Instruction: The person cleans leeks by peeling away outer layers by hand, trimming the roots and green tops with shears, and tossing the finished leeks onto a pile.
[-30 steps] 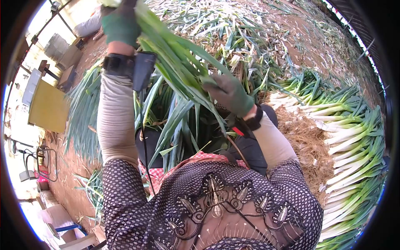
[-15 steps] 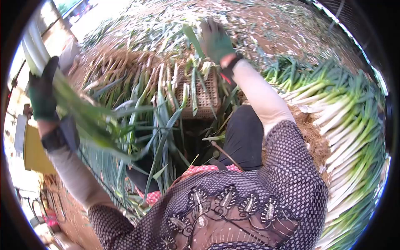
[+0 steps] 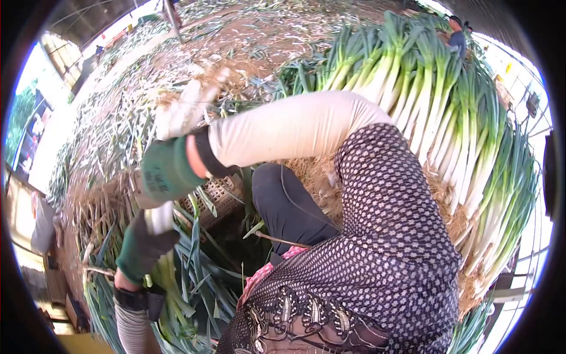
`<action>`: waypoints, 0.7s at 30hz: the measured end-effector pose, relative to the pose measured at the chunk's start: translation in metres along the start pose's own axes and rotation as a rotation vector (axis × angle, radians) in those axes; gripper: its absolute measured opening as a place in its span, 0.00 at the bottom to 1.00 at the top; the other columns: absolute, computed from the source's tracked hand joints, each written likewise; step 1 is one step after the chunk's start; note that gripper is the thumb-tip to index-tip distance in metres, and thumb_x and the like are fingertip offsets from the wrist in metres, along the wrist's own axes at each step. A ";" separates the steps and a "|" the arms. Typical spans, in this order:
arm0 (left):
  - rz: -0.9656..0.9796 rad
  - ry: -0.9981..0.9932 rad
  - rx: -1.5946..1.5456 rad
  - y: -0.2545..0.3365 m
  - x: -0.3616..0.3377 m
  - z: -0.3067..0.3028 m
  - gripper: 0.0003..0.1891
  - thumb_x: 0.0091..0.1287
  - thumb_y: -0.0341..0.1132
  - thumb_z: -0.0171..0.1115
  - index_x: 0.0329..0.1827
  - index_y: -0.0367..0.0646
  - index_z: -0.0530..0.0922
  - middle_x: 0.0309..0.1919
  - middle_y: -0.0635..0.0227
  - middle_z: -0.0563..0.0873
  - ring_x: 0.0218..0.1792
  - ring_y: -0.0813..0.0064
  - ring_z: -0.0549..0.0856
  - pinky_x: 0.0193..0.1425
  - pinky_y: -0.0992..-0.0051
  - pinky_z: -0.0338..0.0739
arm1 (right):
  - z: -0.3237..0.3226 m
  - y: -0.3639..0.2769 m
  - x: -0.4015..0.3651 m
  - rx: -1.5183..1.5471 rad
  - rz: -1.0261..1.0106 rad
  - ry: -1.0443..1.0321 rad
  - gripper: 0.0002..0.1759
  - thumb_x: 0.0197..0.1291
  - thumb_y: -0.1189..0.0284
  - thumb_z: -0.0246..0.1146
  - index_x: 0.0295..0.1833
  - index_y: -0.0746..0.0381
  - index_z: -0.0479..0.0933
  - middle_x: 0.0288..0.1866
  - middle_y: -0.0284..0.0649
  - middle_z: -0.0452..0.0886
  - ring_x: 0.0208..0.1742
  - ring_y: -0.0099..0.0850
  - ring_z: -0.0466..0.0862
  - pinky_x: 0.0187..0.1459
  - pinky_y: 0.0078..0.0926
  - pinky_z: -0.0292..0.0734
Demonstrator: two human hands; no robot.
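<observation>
A bunch of leeks [image 3: 158, 217] runs between my two gloved hands, white shafts up and green leaves hanging down. My left hand [image 3: 144, 246], in a dark green work glove, is closed round the shafts low down. Just above it, my right hand [image 3: 168, 171] is also wrapped round the bunch, with its back towards me and its fingertips hidden. The blurred white ends [image 3: 186, 109] stick out beyond the right hand. Below the left hand, the green leaves [image 3: 174, 295] spread out.
A woven basket [image 3: 221, 197] stands in front of my knee, with untrimmed leeks [image 3: 100, 218] heaped to its left. Cleaned leeks [image 3: 436, 112] lie in a long curved row on the right. Leaf scraps [image 3: 141, 106] litter the ground. Another person [image 3: 457, 38] is far back on the right.
My right hand, earlier raised with fingers spread, has come across and closed on the leeks my left hand holds. The left hand has come lower in view, and the view has turned right.
</observation>
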State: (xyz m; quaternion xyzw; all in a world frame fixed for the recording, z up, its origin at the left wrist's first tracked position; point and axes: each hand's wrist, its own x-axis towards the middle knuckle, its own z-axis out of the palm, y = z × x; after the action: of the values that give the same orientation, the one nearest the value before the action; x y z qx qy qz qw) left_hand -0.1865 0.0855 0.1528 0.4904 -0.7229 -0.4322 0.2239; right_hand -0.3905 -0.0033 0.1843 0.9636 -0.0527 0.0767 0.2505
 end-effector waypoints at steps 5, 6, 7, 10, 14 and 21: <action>0.271 0.039 0.225 0.037 0.004 -0.003 0.34 0.57 0.27 0.73 0.69 0.38 0.70 0.58 0.64 0.80 0.57 0.72 0.79 0.62 0.70 0.74 | -0.004 0.024 -0.077 -0.045 0.175 0.126 0.09 0.58 0.65 0.63 0.44 0.52 0.77 0.30 0.35 0.83 0.31 0.39 0.86 0.30 0.40 0.80; 0.369 0.088 0.324 0.042 0.004 -0.018 0.34 0.57 0.27 0.72 0.70 0.38 0.70 0.61 0.62 0.80 0.60 0.71 0.78 0.65 0.70 0.72 | -0.010 0.037 -0.100 -0.095 0.198 0.187 0.09 0.59 0.65 0.63 0.45 0.51 0.77 0.30 0.35 0.83 0.31 0.38 0.86 0.29 0.40 0.80; 0.391 0.176 0.303 0.049 -0.003 -0.035 0.33 0.60 0.27 0.69 0.70 0.37 0.70 0.65 0.60 0.77 0.65 0.69 0.75 0.69 0.69 0.69 | -0.035 0.040 -0.124 -0.095 0.400 0.074 0.09 0.60 0.65 0.62 0.46 0.51 0.77 0.31 0.35 0.84 0.32 0.38 0.86 0.31 0.40 0.80; 0.595 0.356 0.534 0.063 -0.029 -0.107 0.27 0.68 0.26 0.59 0.71 0.34 0.68 0.70 0.57 0.72 0.72 0.66 0.69 0.76 0.65 0.61 | -0.097 0.050 -0.214 -0.101 0.936 0.035 0.11 0.63 0.65 0.61 0.50 0.51 0.77 0.34 0.38 0.84 0.39 0.37 0.87 0.42 0.38 0.82; 0.466 0.376 0.314 0.041 -0.051 -0.148 0.23 0.78 0.30 0.46 0.74 0.35 0.65 0.72 0.60 0.69 0.72 0.69 0.69 0.76 0.68 0.63 | -0.179 0.006 -0.316 -0.078 1.665 0.192 0.39 0.58 0.60 0.67 0.74 0.51 0.63 0.60 0.50 0.77 0.59 0.45 0.79 0.58 0.39 0.74; -0.032 0.329 -0.363 -0.125 -0.010 -0.106 0.21 0.71 0.38 0.63 0.64 0.41 0.76 0.51 0.67 0.83 0.50 0.77 0.82 0.55 0.77 0.76 | -0.182 -0.068 -0.623 -0.583 2.126 0.335 0.46 0.52 0.65 0.71 0.75 0.60 0.59 0.63 0.55 0.79 0.63 0.49 0.79 0.63 0.40 0.72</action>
State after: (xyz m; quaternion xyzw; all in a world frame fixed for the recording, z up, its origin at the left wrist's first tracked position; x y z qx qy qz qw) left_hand -0.0389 0.0332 0.1035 0.5173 -0.5793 -0.4729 0.4161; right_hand -1.0148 0.1843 0.2002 0.3097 -0.8324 0.3658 0.2780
